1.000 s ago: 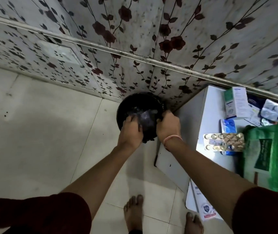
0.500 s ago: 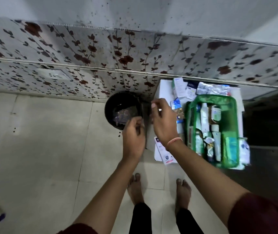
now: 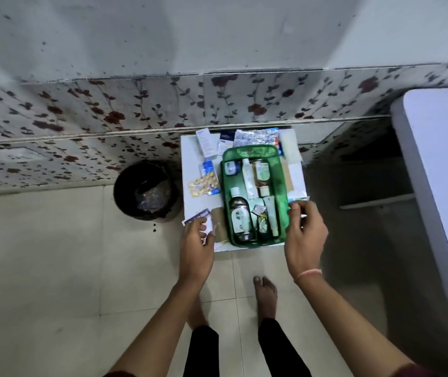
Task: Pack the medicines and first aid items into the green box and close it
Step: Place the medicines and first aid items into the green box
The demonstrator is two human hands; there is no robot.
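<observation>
The green box [image 3: 250,152] lies open on a small white table [image 3: 190,148], with bottles, tubes and sachets inside. Loose beside it are a yellow blister strip [image 3: 203,184], a blue-white sachet [image 3: 207,168], a white carton [image 3: 206,142], silver blister strips [image 3: 255,136] and a brown tape roll [image 3: 218,223]. My left hand [image 3: 197,244] reaches the table's near left corner, fingertips on a small blue-white packet [image 3: 197,215]; whether it grips the packet is unclear. My right hand [image 3: 305,235] hovers at the box's near right corner, fingers loosely apart by the rim.
A black waste bin [image 3: 124,186] holding crumpled wrappers stands on the tiled floor left of the table. A flower-patterned tiled wall [image 3: 108,115] runs behind. A large white surface [image 3: 440,172] fills the right edge. My bare feet stand just before the table.
Both hands have left the bin and swung right to the table. The view rose and shifted, so the whole open box shows. Left hand came down onto the small packet.
</observation>
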